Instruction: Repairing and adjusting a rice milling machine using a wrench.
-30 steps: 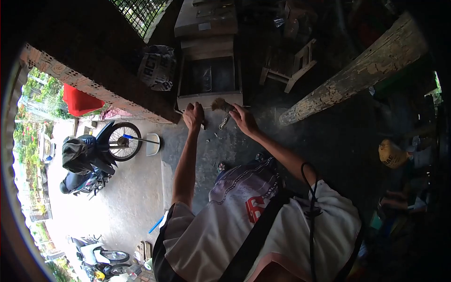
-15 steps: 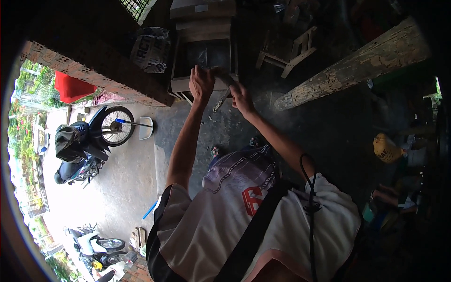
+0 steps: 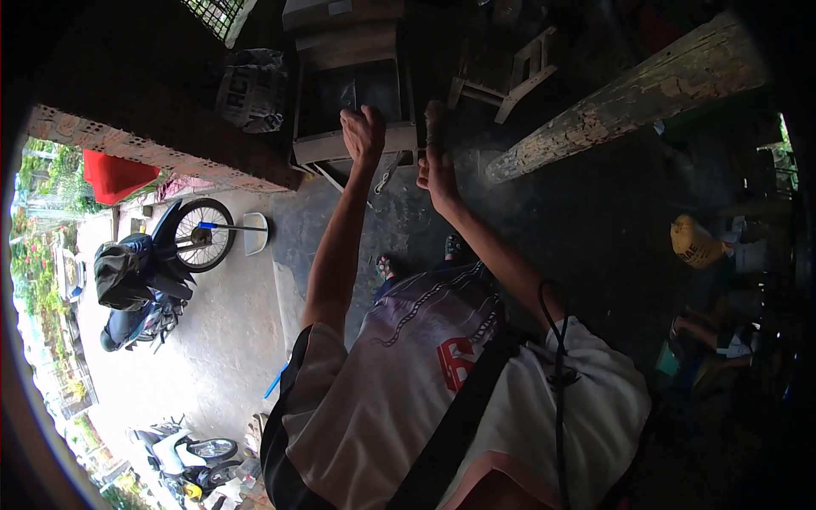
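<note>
My right hand (image 3: 436, 178) is closed around a short brush-like thing (image 3: 434, 126), upright in the view, with a tan, fuzzy far end. It is just right of a wooden frame box (image 3: 353, 151) with a dark inside. Over the near edge of that box is my left hand (image 3: 364, 136), fingers loosely bent and apart, with nothing visible in it. A thin, pale looped cord (image 3: 384, 180) hangs below the box between my hands. Shade hides detail inside the box.
A wooden stool (image 3: 514, 81) stands ahead right, beside a thick, peeling post (image 3: 629, 98). Left of the box are a printed sack (image 3: 252, 89) and a brick wall edge (image 3: 161, 157). A dustpan (image 3: 255, 234) and a motorbike (image 3: 149, 276) are further left.
My hands have moved apart. The right hand has swung the brush-like thing from pointing toward the left hand to pointing away from me. The whole view has shifted slightly.
</note>
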{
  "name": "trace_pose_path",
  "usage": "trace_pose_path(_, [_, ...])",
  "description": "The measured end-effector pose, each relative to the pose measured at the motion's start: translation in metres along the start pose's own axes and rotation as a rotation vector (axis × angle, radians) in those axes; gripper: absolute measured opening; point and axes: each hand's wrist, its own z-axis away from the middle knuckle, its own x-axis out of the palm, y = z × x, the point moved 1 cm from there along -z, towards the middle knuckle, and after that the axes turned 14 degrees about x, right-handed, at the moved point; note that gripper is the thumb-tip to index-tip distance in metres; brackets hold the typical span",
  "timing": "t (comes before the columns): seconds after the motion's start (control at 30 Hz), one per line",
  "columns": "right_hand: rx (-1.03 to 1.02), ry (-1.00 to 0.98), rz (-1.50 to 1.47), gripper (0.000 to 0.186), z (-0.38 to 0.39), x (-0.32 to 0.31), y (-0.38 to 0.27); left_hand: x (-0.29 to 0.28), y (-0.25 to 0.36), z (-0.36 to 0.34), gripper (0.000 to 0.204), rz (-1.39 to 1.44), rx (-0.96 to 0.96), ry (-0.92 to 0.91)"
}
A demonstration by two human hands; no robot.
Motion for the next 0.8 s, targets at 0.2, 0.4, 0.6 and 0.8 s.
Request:
trace_pose_path(0.2, [0.072, -0.176, 0.180, 0.024, 0.005, -0.003, -0.017, 0.009, -0.023, 0.004, 0.040, 0.122, 0.016, -0.092])
trace_pose_path(0.4, [0.012, -0.078, 0.328, 0.018, 0.022, -0.014, -0.027, -0.006, -0.088, 0.006, 0.045, 0.986, -0.357, -0.343])
trace_pose_path(0.6, [-0.243, 0.075, 0.677, 0.032, 0.017, -0.048, -0.037, 0.012, -0.085, 0.029, 0.036, 0.740, 0.205, -0.401])
trace_pose_path(0.8, [-0.498, 0.092, 0.916, 0.034, 0.024, -0.032, -0.044, 0.003, -0.083, 0.028, 0.040, 0.835, 0.118, -0.445])
